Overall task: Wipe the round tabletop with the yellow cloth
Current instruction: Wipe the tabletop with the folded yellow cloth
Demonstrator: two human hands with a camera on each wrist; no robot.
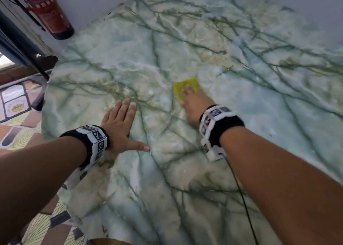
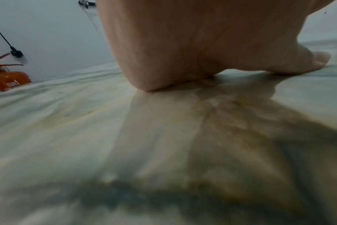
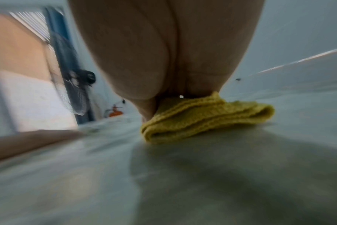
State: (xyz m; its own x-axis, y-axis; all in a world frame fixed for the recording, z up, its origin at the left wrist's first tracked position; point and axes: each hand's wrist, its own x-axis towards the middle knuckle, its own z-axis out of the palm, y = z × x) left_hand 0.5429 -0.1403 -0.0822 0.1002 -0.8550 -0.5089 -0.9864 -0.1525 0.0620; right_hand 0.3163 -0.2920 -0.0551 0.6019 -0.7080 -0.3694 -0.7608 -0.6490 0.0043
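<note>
The round tabletop [image 1: 185, 170] is pale green marble with dark veins. A folded yellow cloth [image 1: 185, 87] lies near its middle, and my right hand [image 1: 193, 101] presses flat on top of it with straight fingers; the hand is blurred. In the right wrist view the cloth [image 3: 202, 120] bulges out from under my palm [image 3: 164, 53]. My left hand [image 1: 120, 124] rests flat on the marble left of the cloth, fingers spread, holding nothing. The left wrist view shows the palm [image 2: 183, 45] down on the tabletop [image 2: 87, 129].
A red fire extinguisher [image 1: 48, 12] stands on the floor beyond the table's far left edge, also visible as an extinguisher [image 2: 8, 82] in the left wrist view. Patterned floor tiles [image 1: 16, 103] show at left. A black cable [image 1: 239, 189] runs along my right forearm.
</note>
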